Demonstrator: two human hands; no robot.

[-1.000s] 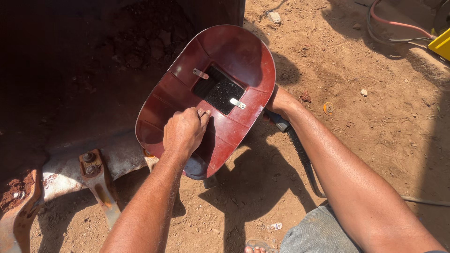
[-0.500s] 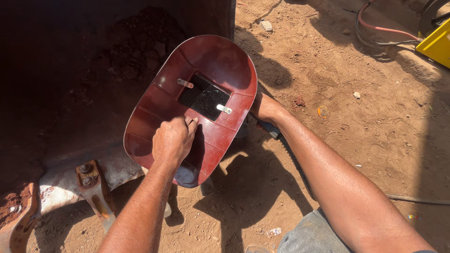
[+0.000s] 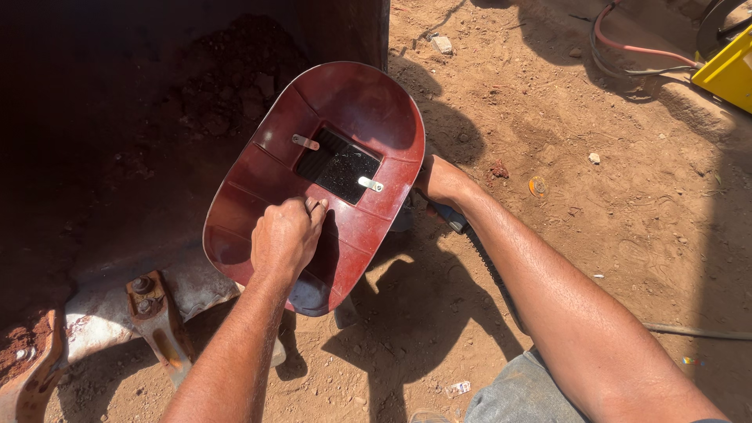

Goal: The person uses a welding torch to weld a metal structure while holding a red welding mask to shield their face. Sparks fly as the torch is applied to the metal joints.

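Note:
My left hand [image 3: 286, 235] grips the inside handle of a dark red hand-held welding shield [image 3: 360, 110], holding it tilted with its hollow side toward me. A dark rectangular lens [image 3: 337, 164] with two small metal clips sits in its middle. My right hand [image 3: 442, 184] reaches behind the shield's right edge and is closed around a dark tool handle [image 3: 446, 215], mostly hidden by the shield. A dark cable [image 3: 489, 266] runs from that handle under my right forearm.
A large rusty steel bucket [image 3: 117, 157] with dirt inside fills the left side, with bolted teeth [image 3: 153, 313] at its lower edge. Sandy ground lies to the right. A yellow machine [image 3: 728, 70] and hoses [image 3: 627, 47] sit at the top right.
The view has shifted slightly, and the shield sits a little lower and more to the left in the picture. Both hands keep the same grips.

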